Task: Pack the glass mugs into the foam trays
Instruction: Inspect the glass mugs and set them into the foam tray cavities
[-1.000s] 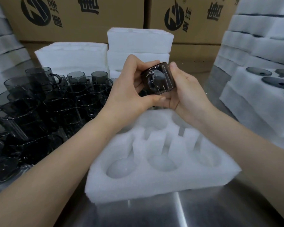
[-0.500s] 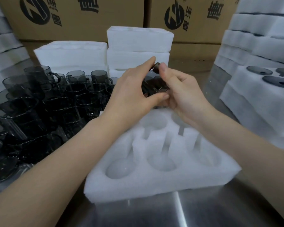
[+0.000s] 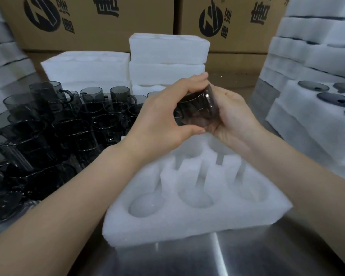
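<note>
Fingers: the left hand's fingers point(image 3: 195, 79) arch over the top of a smoky glass mug point(image 3: 197, 111) with the thumb hooked beneath, clamped on the glass.
Room to move: the foam tray point(image 3: 187, 226) sits right in front on the steel table point(image 3: 257, 255), its near edge just short of a bare strip of table. Loose mugs point(image 3: 68, 120) crowd its left side. Stacked foam blocks point(image 3: 167, 56) stand behind it, and another foam stack point(image 3: 307, 136) carrying dark lids point(image 3: 336, 99) walls in the right. Cardboard boxes point(image 3: 108, 20) close off the back.
Mug position: it lies on its side in the air, above the tray's far row of round pockets, apart from the foam and sandwiched between the two hands.
Left hand point(image 3: 159, 120): it wraps the mug's near end, fingers and thumb spread only as wide as the glass.
Right hand point(image 3: 235, 120): its palm cups the far end, with the fingers curled up around the rim.
</note>
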The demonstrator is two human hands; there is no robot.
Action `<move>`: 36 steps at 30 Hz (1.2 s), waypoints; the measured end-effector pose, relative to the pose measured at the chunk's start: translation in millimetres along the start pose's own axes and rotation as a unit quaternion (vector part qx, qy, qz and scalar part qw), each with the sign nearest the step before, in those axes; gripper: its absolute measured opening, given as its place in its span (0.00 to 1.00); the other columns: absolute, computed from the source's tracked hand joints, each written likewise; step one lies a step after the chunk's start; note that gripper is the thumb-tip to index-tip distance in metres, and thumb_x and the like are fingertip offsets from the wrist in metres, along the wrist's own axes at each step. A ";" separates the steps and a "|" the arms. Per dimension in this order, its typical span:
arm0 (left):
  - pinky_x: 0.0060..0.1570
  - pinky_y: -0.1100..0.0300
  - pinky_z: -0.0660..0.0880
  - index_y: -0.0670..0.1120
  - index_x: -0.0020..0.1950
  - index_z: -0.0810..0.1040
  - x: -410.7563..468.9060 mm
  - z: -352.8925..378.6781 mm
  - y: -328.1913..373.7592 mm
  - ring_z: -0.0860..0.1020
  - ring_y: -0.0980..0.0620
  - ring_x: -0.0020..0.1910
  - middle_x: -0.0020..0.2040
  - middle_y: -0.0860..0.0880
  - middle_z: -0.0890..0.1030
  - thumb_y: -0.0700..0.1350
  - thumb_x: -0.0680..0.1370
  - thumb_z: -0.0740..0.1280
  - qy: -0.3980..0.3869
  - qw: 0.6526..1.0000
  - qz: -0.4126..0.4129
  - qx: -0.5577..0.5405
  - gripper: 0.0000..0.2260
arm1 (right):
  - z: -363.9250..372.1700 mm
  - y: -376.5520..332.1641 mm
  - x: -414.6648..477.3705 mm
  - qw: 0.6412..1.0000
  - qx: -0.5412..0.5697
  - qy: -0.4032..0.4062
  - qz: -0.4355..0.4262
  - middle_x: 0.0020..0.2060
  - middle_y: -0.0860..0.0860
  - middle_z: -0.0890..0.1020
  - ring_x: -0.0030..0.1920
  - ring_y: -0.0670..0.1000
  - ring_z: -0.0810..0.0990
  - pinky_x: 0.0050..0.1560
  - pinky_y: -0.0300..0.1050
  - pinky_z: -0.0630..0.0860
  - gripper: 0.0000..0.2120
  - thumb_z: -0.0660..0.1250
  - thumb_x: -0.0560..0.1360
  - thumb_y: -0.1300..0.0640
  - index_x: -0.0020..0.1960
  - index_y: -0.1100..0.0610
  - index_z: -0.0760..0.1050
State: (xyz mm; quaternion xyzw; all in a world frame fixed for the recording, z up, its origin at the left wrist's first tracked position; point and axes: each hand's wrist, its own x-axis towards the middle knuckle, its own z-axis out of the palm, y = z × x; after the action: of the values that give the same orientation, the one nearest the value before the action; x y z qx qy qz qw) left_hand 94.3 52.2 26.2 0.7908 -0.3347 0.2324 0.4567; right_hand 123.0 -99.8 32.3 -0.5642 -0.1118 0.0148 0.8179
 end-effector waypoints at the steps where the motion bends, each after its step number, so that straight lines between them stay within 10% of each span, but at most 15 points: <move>1: 0.71 0.57 0.66 0.48 0.65 0.72 0.3 0.5 -0.4 0.68 0.57 0.72 0.70 0.53 0.70 0.35 0.65 0.77 -0.004 1.000 0.006 -0.013 0.31 | -0.8 0.4 1.3 1.000 0.013 -0.017 0.006 0.43 0.59 0.85 0.43 0.56 0.85 0.36 0.47 0.81 0.14 0.62 0.82 0.53 0.49 0.63 0.81; 8: 0.72 0.68 0.54 0.61 0.64 0.65 3.6 -2.9 -8.7 0.51 0.57 0.78 0.77 0.56 0.61 0.33 0.69 0.73 -0.006 0.999 -0.045 -0.019 0.34 | -2.5 2.1 6.8 0.984 -0.012 -0.167 0.065 0.64 0.57 0.79 0.65 0.58 0.78 0.67 0.60 0.72 0.24 0.54 0.82 0.43 0.70 0.57 0.71; 18: 0.71 0.57 0.64 0.50 0.80 0.48 8.0 3.7 -10.1 0.62 0.56 0.75 0.78 0.52 0.61 0.52 0.70 0.76 -0.006 0.989 -0.133 0.060 0.48 | -0.2 7.6 0.2 0.991 -0.063 -0.111 -0.028 0.54 0.54 0.83 0.52 0.52 0.83 0.53 0.53 0.81 0.25 0.73 0.69 0.62 0.65 0.60 0.75; 24: 0.60 0.78 0.64 0.49 0.76 0.62 5.5 2.2 -7.4 0.68 0.73 0.62 0.74 0.54 0.67 0.46 0.68 0.78 0.031 0.993 -0.117 0.017 0.40 | -2.6 6.4 2.4 0.990 -0.025 -0.137 0.009 0.55 0.57 0.83 0.53 0.56 0.84 0.53 0.54 0.81 0.22 0.70 0.71 0.63 0.65 0.61 0.75; 29: 0.53 0.73 0.70 0.48 0.70 0.68 3.4 3.0 -2.6 0.76 0.64 0.52 0.55 0.59 0.76 0.42 0.67 0.76 0.043 0.995 -0.086 0.000 0.33 | -3.4 6.6 1.4 0.982 -0.005 -0.187 0.024 0.43 0.53 0.85 0.44 0.50 0.85 0.45 0.43 0.80 0.09 0.65 0.77 0.56 0.52 0.60 0.80; 36: 0.52 0.74 0.67 0.45 0.69 0.67 7.3 3.8 -2.0 0.75 0.59 0.54 0.57 0.53 0.75 0.36 0.65 0.74 0.017 0.997 -0.060 0.044 0.34 | 0.0 6.4 -2.3 0.988 -0.020 -0.155 -0.002 0.40 0.54 0.84 0.39 0.51 0.84 0.37 0.44 0.79 0.08 0.67 0.76 0.55 0.47 0.58 0.82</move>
State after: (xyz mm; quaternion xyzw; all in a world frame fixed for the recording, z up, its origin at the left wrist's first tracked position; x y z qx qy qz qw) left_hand 100.9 47.3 28.2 0.8244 -0.2686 0.2325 0.4406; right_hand 121.4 -97.8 26.0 -0.5710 -0.2384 0.0980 0.7794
